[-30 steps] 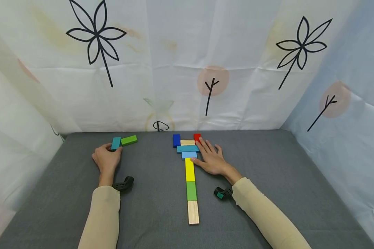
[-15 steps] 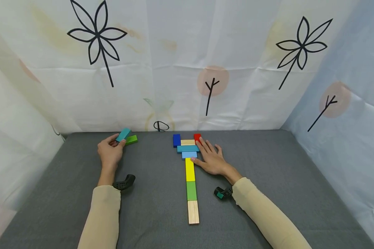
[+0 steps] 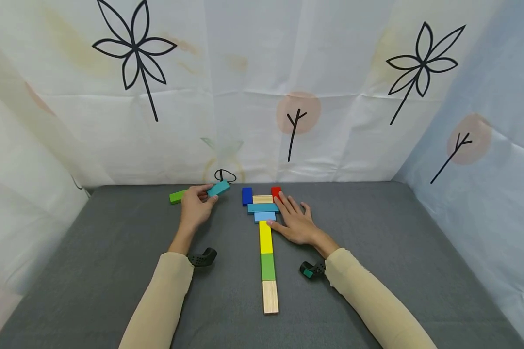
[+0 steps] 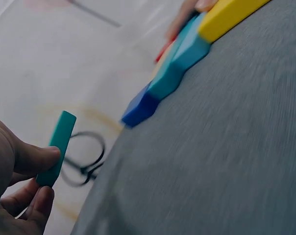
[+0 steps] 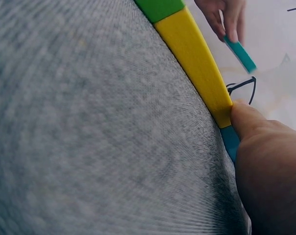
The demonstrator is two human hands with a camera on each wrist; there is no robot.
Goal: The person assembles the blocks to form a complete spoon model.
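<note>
My left hand (image 3: 195, 208) pinches a teal wooden block (image 3: 219, 188) between thumb and fingers, held up left of the laid-out blocks. In the left wrist view that teal block (image 4: 58, 147) is tilted and raised off the grey cloth. My right hand (image 3: 298, 228) lies with fingers spread, fingertips at the red block (image 3: 276, 191) and thumb at the top of the yellow block (image 3: 265, 237). Across the head of the layout sit a dark blue block (image 3: 247, 196), a plain wood block (image 3: 262, 199), a teal block (image 3: 259, 208) and a light blue block (image 3: 264, 217).
Below the yellow block, a green block (image 3: 268, 266) and a plain wood block (image 3: 270, 296) continue the column. Another green block (image 3: 176, 197) lies behind my left hand, partly hidden. A printed white curtain (image 3: 253, 135) hangs along the back edge of the grey cloth (image 3: 375, 232).
My left hand has lifted the teal block off the cloth beside the loose green block and carried it right, toward the layout. My right hand has stayed in place.
</note>
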